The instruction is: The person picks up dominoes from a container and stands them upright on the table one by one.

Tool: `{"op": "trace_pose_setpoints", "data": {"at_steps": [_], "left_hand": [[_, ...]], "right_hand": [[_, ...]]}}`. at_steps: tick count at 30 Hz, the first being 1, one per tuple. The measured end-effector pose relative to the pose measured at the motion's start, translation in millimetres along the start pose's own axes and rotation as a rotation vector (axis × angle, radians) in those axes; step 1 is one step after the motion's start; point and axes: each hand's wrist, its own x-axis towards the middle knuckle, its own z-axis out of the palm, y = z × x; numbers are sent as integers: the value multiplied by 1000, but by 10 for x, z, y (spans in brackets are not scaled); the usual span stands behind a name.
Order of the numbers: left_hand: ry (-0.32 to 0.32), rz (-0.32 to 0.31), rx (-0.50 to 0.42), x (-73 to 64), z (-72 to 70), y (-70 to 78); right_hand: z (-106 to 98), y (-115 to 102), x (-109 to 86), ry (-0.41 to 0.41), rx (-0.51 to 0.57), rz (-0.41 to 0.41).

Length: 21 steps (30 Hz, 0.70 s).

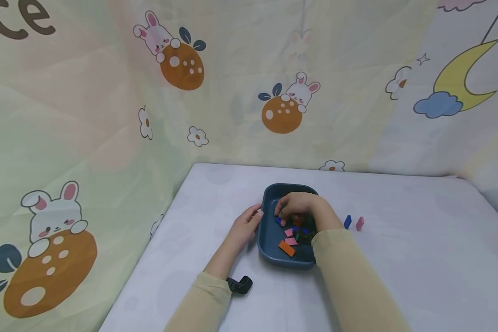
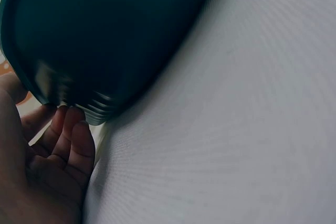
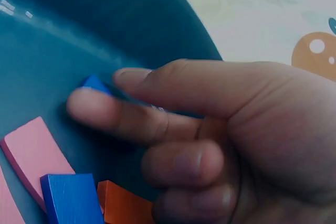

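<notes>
A dark blue-green tray [image 1: 267, 246] with rounded corners holds several small coloured blocks. My left hand [image 1: 246, 223] grips its left edge, the thumb by the rim and the fingertips [image 2: 65, 116] against the outer wall. Inside the tray, my right hand [image 1: 296, 206] reaches down with thumb and index finger extended beside a blue block [image 3: 94, 84], partly hidden by the index finger. A gap shows between those two fingertips, while the other fingers curl. Near it lie a pink block [image 3: 39, 156], another blue block [image 3: 73, 198] and an orange-red block [image 3: 123, 203].
On the white tabletop [image 1: 419, 258], a blue block [image 1: 347, 222] and a pink block [image 1: 359, 223] stand right of the tray. An orange block [image 1: 287, 248] lies at its near end. A black device [image 1: 240, 285] sits on the left wrist. Printed cloth [image 1: 232, 92] hangs behind.
</notes>
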Motion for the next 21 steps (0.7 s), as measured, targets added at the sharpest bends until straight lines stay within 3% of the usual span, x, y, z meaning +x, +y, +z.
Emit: {"op": "trace_pose_setpoints", "data": {"at_steps": [7,21], "left_hand": [[-3,-2,-6,6,-9,-2],[-1,-22,-16,-6,-8,34]], "right_hand": [[24,47,60,36,62,2],[77,28,52,36,-87,-1]]}}
